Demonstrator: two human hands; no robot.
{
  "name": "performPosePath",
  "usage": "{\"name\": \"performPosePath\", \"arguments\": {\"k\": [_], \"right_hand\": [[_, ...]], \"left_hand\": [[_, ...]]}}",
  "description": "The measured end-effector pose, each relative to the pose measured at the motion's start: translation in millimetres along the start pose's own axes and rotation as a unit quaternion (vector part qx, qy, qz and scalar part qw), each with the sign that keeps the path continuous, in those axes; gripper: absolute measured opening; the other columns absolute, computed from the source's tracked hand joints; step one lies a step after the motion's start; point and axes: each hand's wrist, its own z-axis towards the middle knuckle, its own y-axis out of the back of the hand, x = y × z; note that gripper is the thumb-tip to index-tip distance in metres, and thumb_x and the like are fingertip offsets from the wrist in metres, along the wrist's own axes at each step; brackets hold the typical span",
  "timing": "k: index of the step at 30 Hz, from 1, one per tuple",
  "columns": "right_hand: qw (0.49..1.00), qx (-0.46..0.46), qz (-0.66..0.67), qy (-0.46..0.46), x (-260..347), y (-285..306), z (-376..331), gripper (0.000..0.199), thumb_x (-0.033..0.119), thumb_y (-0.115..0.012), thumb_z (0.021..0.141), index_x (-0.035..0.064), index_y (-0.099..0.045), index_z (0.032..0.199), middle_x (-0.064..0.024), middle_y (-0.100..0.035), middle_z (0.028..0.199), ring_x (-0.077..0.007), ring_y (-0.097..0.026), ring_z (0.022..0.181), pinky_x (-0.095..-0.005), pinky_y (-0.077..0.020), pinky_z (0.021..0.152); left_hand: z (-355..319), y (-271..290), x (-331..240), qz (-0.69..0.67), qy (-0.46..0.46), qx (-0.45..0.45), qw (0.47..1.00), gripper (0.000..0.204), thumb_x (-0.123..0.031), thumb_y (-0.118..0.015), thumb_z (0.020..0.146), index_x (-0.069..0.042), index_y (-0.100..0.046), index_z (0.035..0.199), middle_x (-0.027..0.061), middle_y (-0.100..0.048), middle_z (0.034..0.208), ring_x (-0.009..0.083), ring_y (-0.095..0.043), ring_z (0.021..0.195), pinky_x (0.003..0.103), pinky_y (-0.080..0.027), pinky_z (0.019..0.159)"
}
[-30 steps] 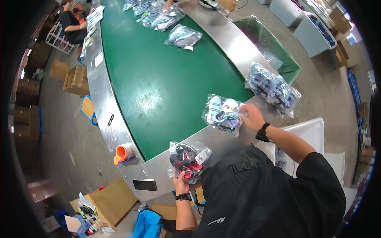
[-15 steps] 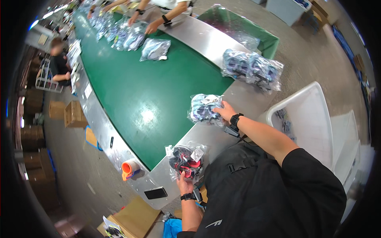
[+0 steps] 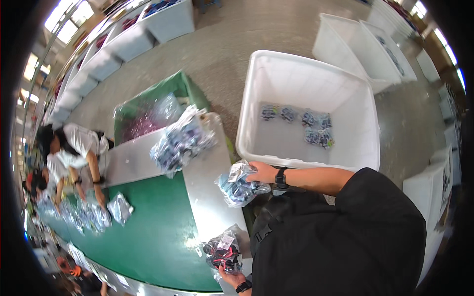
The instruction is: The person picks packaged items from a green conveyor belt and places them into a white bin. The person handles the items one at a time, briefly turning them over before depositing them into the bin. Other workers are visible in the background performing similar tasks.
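My right hand [image 3: 262, 172] grips the top of a clear plastic bag of light-blue, strappy goods [image 3: 236, 190], which look like sandals. This bag is over the metal table end [image 3: 207, 197], beside the large white bin. Lower down, my left hand [image 3: 231, 277] is closed on the near edge of a clear bag of black-and-red goods [image 3: 223, 252] with a white tag, also sandal-like. A pile of bagged blue goods [image 3: 183, 140] lies on the metal corner beyond my right hand.
The white bin [image 3: 308, 163] holds several bagged bundles on its floor. Left lies a green conveyor belt [image 3: 158, 246] with bagged goods, where co-workers' hands [image 3: 98, 197] reach in. A green-lined container [image 3: 190, 91] and more white bins [image 3: 170, 24] stand beyond.
My view has swung right, bringing the white bin fully into sight. My right hand has carried the blue bag off the belt's end toward the bin. My left hand still holds the black-and-red bag.
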Motion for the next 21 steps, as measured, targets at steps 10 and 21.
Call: {"name": "performPosePath", "arguments": {"k": [10, 21], "right_hand": [[0.969, -0.245, -0.022, -0.025, -114, 234, -65, 0.091, 0.044, -0.082, 0.085, -0.0015, -0.044, 0.153, -0.0245, -0.062, 0.138, -0.033, -0.064, 0.124, -0.0437, -0.0502, 0.106], [0.953, -0.275, 0.102, -0.081, -127, 295, -156, 0.066, 0.039, -0.075, 0.094, 0.0017, -0.054, 0.144, -0.0118, -0.07, 0.109, -0.0204, -0.069, 0.099, -0.0366, -0.0561, 0.082]], "left_hand": [[-27, -178, -1, 0.149, -0.083, 0.2, 0.965, 0.039, -0.024, -0.065, 0.096, -0.003, -0.061, 0.13, 0.0085, -0.067, 0.119, 0.0223, -0.065, 0.107, 0.038, -0.053, 0.093], [-108, -378, 71, 0.36, -0.058, 0.347, 0.864, 0.036, -0.019, -0.064, 0.097, 0.0, -0.058, 0.128, 0.0081, -0.066, 0.116, 0.0198, -0.066, 0.106, 0.036, -0.054, 0.094]]}}
